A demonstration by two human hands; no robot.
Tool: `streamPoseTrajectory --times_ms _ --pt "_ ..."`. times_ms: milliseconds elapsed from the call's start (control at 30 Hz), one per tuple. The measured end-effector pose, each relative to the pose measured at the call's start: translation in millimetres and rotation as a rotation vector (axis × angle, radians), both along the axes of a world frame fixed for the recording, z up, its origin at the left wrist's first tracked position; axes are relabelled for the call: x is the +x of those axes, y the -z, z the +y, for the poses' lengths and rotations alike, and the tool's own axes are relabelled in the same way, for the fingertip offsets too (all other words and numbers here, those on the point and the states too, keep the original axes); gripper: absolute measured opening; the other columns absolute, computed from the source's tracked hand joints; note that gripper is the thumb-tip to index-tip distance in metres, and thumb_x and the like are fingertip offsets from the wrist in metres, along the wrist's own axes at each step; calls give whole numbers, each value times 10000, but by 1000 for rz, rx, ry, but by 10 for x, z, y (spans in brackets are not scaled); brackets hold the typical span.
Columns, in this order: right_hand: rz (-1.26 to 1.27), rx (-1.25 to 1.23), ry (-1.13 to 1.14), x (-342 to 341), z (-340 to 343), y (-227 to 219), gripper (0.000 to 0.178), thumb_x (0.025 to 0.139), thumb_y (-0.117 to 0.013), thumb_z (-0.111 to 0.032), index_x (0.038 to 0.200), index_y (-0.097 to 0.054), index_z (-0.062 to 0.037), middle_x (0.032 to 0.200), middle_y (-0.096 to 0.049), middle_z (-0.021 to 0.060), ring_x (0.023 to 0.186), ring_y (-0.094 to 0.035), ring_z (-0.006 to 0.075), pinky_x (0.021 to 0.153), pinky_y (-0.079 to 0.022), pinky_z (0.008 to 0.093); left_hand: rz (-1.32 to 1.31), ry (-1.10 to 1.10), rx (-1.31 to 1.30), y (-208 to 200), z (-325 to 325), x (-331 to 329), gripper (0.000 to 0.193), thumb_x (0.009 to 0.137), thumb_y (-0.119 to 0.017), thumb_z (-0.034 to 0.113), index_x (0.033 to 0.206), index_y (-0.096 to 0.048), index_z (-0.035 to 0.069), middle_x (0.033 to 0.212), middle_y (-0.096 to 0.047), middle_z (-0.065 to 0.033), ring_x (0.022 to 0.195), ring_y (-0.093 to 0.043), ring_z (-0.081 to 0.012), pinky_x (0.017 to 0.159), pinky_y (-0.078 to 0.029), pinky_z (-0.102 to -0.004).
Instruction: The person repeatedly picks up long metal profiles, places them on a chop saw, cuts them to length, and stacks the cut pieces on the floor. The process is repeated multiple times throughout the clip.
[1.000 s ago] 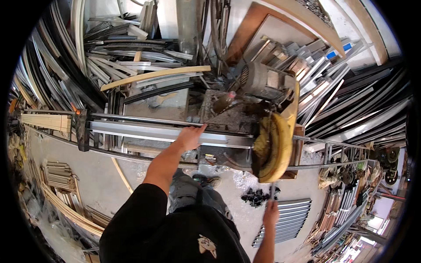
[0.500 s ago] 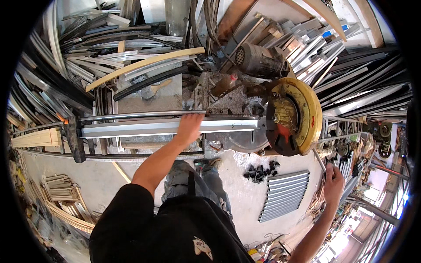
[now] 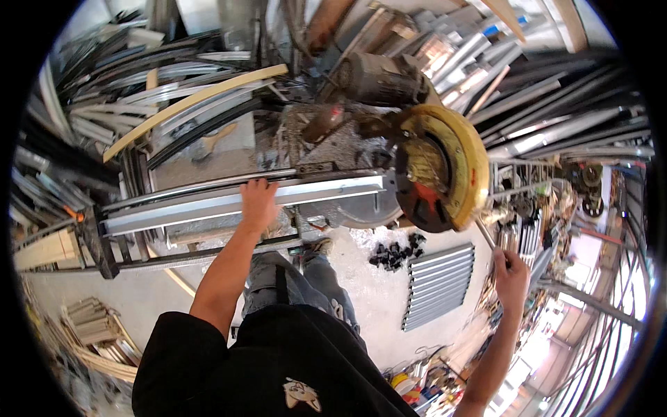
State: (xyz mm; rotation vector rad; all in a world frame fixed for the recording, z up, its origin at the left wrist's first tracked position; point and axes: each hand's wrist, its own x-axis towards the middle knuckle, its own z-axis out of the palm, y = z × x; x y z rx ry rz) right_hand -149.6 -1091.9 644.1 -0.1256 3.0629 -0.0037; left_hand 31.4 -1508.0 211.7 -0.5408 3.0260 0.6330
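Observation:
A long silver metal profile (image 3: 174, 211) lies across the saw bench, its right end beside the round saw. My left hand (image 3: 259, 203) is closed over the profile's middle, with fingers bent over its far edge. At the right, my right hand (image 3: 512, 274) is wrapped around the end of a thin bar handle (image 3: 486, 233). That handle slants up to the cut-off saw's yellow guard (image 3: 471, 160). Behind the guard sits a dusty motor (image 3: 382, 78). The saw's blade edge is hidden by the guard.
Offcuts (image 3: 187, 104) and a brush (image 3: 219, 137) lie behind the bench. A dark stop block (image 3: 99, 243) stands at the rail's left end. On the floor are black small parts (image 3: 397, 251) and a row of grey profiles (image 3: 439, 286). Long bars (image 3: 563, 118) crowd the back right.
The whole view has shifted and tilted slightly, so the bench and saw appear further left. Both hands keep their holds, on the profile and on the handle.

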Motion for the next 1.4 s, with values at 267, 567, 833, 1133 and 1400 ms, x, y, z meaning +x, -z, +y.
streamPoseTrajectory --times_ms 267,567,833,1133,1400 --pt "-42 -109 98 352 216 509 311 984 -734 -363 1011 -787 -58 677 -663 159 575 -646 270 584 -500 391 -96 -57 17 -159 -7 -81 627 661 -925 432 1184 -734 143 1164 -637 -119 1176 -545 -348 958 -393 -529" --pt "-88 -170 194 577 519 1032 300 1004 -703 -330 1023 -765 -37 695 -656 168 582 -638 277 606 -499 396 -116 -65 -67 -73 26 -47 648 652 -920 437 1210 -732 167 1158 -638 -114 1154 -553 -341 982 -399 -523" --pt "-48 -240 154 766 740 1443 290 1038 -664 -282 1052 -748 -5 679 -641 167 560 -570 215 567 -471 383 -22 -62 -62 -7 17 -11 486 667 -896 371 1082 -754 163 1041 -655 -89 1080 -584 -325 931 -415 -525" --pt "-79 -330 123 804 828 1605 311 1072 -633 -264 1027 -700 37 648 -489 -3 604 -395 83 526 -354 308 -50 -61 -25 -76 12 -30 549 646 -915 398 1110 -733 168 1059 -643 -87 1094 -575 -322 953 -417 -517" --pt "-110 -323 172 885 1020 1848 287 1076 -621 -265 1050 -711 7 640 -498 18 589 -415 100 515 -372 320 -88 -68 -60 -64 23 -55 562 653 -914 404 1138 -739 182 1073 -645 -81 1120 -564 -319 973 -411 -513"
